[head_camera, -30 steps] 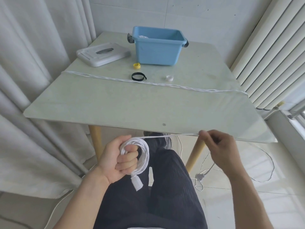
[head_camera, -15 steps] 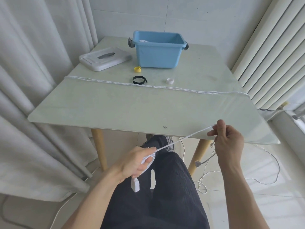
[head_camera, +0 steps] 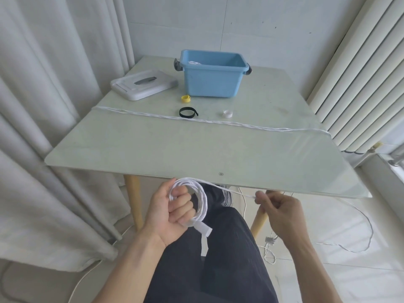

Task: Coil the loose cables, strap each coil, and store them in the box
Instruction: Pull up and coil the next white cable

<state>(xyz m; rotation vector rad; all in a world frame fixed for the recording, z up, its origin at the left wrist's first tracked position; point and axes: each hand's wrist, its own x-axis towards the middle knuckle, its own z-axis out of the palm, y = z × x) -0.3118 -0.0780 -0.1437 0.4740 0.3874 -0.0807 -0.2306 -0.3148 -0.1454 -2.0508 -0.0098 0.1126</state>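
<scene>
At seven o'clock, below the table edge, the left hand curls its fingers round the white cable coil. At five o'clock the right hand pinches the free strand. It looks light and floppy; grip where the loops bunch.
</scene>
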